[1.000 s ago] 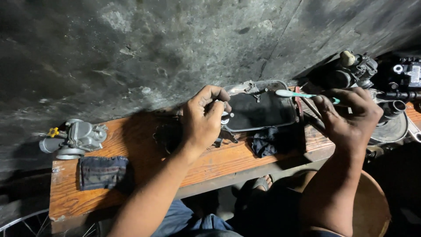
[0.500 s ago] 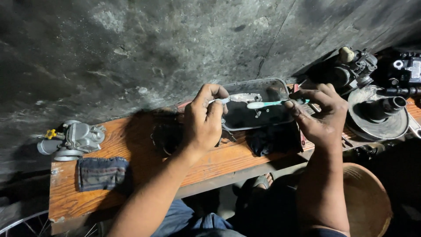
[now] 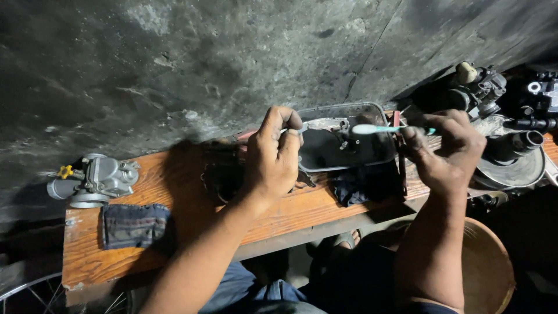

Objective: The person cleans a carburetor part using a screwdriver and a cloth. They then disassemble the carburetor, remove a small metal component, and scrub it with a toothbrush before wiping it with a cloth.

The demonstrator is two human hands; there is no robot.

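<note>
My left hand pinches a small silvery metal part between thumb and fingers, holding it above a dark rectangular tray on the wooden bench. My right hand grips a toothbrush with a pale green handle; its white head points left and sits close to the metal part. Both hands are grimy.
A silver carburetor with a yellow knob stands at the bench's left end, a folded dark cloth in front of it. Dark rags lie under the tray. Engine parts crowd the right. A rough concrete wall is behind; a round wooden stool is below right.
My right hand has brought the toothbrush leftward from over the engine parts to the metal part held in my left hand. The left hand has stayed over the tray.
</note>
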